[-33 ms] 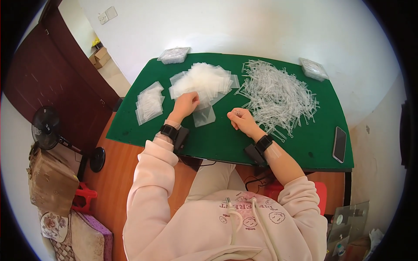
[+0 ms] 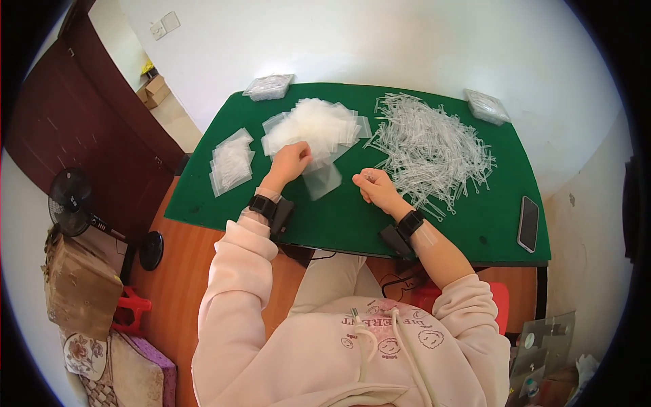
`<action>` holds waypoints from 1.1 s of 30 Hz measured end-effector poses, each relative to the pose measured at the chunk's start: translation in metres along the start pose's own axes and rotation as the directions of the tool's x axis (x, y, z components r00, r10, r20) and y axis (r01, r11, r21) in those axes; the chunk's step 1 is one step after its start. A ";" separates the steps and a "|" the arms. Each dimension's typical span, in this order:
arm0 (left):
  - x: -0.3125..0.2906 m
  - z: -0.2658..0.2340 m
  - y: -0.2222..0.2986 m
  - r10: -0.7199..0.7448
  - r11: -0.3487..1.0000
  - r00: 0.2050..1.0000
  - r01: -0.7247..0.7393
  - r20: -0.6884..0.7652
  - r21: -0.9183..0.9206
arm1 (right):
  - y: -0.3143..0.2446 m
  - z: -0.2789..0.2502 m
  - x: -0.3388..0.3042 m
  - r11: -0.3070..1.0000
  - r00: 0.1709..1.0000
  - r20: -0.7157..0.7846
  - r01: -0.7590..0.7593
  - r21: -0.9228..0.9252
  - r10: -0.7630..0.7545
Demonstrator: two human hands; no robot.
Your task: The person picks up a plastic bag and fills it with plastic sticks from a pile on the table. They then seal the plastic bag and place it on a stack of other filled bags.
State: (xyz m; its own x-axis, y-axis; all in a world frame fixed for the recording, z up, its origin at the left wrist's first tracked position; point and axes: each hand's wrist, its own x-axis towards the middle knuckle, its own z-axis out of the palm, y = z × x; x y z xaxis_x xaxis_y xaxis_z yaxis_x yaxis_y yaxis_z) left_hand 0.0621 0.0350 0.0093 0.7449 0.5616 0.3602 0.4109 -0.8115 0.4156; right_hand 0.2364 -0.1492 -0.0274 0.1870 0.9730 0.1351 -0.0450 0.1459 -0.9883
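Note:
My left hand is closed at the near edge of a heap of clear plastic bags. From its fingers a single clear bag reaches out to the right, over the green cloth. To the right, my right hand is curled shut, apart from that bag. A small glint shows at its fingers, but what they hold is too small to make out. Beyond it spreads a big pile of thin clear plastic sticks with looped ends. Left of the bag heap lies a small stack of filled bags.
The green-covered table holds a clear box at its back left and another clear box at its back right. A phone lies near the right edge. A black fan stands on the floor at left.
The single bag at my left hand has swung slightly to the right and now lies more tilted. My right hand has hardly moved.

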 end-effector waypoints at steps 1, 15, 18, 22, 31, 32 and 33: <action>0.005 0.000 0.006 -0.010 0.993 1.000 0.011 0.010 -0.117 | 0.001 -0.002 0.001 0.999 1.000 -0.007 -0.022 0.042 0.022; 0.042 0.067 0.048 0.154 0.973 0.960 -0.188 -0.233 -0.132 | -0.002 -0.010 0.000 0.929 0.960 -0.066 0.245 -0.278 -0.273; 0.036 0.065 0.050 0.063 0.974 0.973 -0.108 -0.222 -0.201 | -0.003 -0.010 0.000 0.978 0.967 -0.183 0.195 0.073 -0.179; 0.039 0.056 0.053 0.048 0.960 0.931 -0.143 -0.362 -0.242 | -0.011 -0.036 -0.002 0.958 0.859 -0.429 0.227 -0.172 -0.281; 0.039 0.045 0.062 0.150 0.940 0.899 -0.259 -0.411 -0.224 | -0.024 -0.043 0.004 0.898 0.769 -0.519 0.159 -0.410 -0.373; 0.038 0.045 0.062 0.155 0.934 0.907 -0.264 -0.391 -0.241 | -0.023 -0.046 0.005 0.879 0.787 -0.496 0.118 -0.462 -0.366; 0.037 0.045 0.063 0.162 0.928 0.914 -0.269 -0.372 -0.258 | -0.021 -0.048 0.005 0.855 0.805 -0.473 0.080 -0.513 -0.359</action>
State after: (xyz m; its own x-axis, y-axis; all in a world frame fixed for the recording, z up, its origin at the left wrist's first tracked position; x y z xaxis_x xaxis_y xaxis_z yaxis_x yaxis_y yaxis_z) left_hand 0.1395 -0.0026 0.0109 0.5522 0.4419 0.7070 0.0448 -0.8625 0.5041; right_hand 0.2852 -0.1562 -0.0091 0.6304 0.6465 0.4296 0.4798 0.1106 -0.8704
